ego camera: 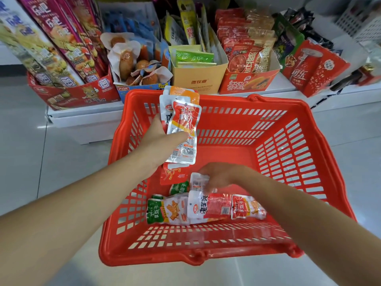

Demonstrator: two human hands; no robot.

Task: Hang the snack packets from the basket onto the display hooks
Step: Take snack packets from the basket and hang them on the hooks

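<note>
1. One left hand [162,139] is holding a fanned bunch of snack packets [182,129] upright over the basket's far-left corner. Three seem to be showing, though the overlap is hiding the true count. The thumb is pressing flat across the front packet; the fingers behind are hidden, so I cannot tell their spread.
2. One red basket [288,153] is sitting on the floor, with five loose packets [171,211] lying in its near-left bottom.
3. One right hand [218,178] is reaching in, its curled fingertips pinching a single white packet [198,180] just above those five.
4. Behind, five display boxes [198,81] are standing in a row.
</note>
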